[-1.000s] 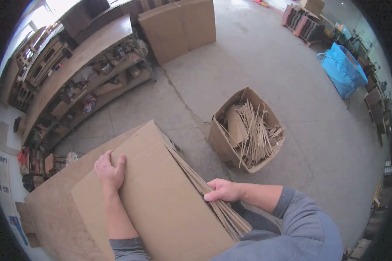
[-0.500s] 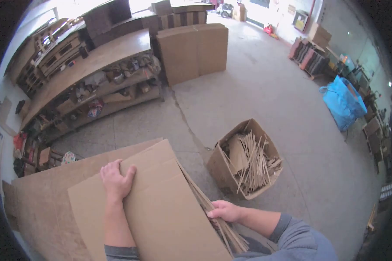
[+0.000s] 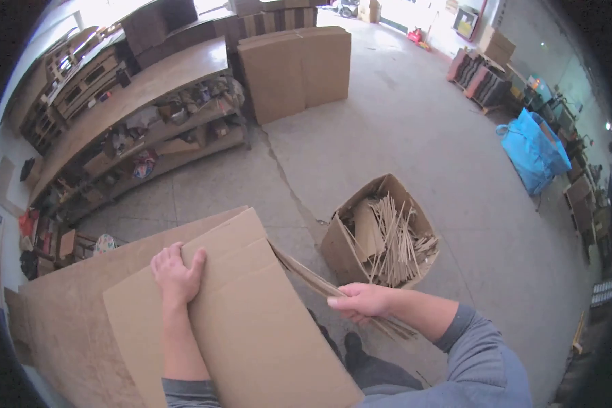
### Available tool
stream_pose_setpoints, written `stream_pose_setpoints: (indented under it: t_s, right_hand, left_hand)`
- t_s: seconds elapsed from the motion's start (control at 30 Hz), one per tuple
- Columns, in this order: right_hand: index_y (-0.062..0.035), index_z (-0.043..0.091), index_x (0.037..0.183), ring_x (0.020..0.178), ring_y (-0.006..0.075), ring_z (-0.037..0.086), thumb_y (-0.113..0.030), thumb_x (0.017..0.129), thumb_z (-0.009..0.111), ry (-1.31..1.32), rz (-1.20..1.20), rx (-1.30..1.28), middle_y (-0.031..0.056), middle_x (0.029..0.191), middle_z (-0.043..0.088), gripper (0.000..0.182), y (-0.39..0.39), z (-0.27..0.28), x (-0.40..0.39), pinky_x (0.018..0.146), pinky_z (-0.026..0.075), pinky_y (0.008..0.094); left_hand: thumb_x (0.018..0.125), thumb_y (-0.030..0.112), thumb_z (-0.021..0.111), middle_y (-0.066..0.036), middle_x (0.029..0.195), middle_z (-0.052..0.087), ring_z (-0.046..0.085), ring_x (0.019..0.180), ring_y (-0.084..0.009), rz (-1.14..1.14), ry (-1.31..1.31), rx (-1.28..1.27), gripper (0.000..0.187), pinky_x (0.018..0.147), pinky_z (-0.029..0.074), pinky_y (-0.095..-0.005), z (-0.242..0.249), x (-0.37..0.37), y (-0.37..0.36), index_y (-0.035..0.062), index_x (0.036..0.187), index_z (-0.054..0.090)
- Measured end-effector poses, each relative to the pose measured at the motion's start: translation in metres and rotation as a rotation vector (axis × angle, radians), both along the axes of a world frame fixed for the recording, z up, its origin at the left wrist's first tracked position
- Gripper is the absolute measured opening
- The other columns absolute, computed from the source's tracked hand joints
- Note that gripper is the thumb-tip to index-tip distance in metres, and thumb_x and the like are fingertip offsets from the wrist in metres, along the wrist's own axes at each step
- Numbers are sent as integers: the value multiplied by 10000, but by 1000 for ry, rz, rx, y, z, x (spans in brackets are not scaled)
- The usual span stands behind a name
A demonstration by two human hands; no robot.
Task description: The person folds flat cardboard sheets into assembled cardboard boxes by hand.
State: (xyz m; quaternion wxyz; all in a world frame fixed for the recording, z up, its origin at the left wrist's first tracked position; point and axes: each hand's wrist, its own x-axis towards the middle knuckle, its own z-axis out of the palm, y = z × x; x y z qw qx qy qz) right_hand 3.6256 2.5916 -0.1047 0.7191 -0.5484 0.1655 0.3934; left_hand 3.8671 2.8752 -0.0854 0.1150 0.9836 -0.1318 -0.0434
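Observation:
A large flat cardboard sheet (image 3: 251, 306) lies on a wooden table (image 3: 68, 313), its right edge reaching past the tabletop. My left hand (image 3: 179, 273) rests on the sheet with its fingers spread. Off the right edge, my right hand (image 3: 362, 302) is wrapped around a bundle of thin cardboard strips (image 3: 306, 274). The far ends of the strips still meet the sheet's edge near its far corner, while the near ends stick out below my hand. Just beyond that hand, a cardboard box (image 3: 343, 251) on the floor holds many similar strips (image 3: 394, 238).
Folded cardboard (image 3: 292, 75) stands upright beside a long workbench (image 3: 129, 98) with cluttered shelves. At the right are a blue bag (image 3: 534, 153) and stacked goods (image 3: 478, 78). My shoes (image 3: 353, 347) show on the concrete floor below the sheet.
My right hand has swung the bundle of strips outward to the right, away from the sheet's edge. The left hand stays on the sheet. The view has shifted slightly.

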Motion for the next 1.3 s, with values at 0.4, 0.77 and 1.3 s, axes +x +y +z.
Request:
stream_pose_setpoints:
  t_s: [0.4,0.77,1.3]
  right_hand:
    - [-40,483,1025,941,371,566,-398,950,423,13,-91,-1063,204,1023,576,370,-57,-153,-97,784,430,435]
    - [24,263,1431,1329,346,350,-519,902,476,227,-397,-1238,207,1462,320,787,-168,-90,-56,1057,339,435]
    - [-89,501,1253,936,160,535,-459,947,438,7,-336,-407,53,1097,565,484,66,-86,-142,822,438,299]
  left_hand:
    - [821,610,397,-113,1038,545,443,1076,-281,35,74,90,657,1026,270,-387,11,-4,-4,47,1131,536]
    - [824,595,421,-112,1158,565,458,1152,-287,19,7,9,661,1049,255,-401,4,1,-1,59,1194,531]
    - [975,456,361,-71,1363,381,358,1251,-194,576,184,-1087,524,1065,273,-347,-4,-70,311,86,1345,379]
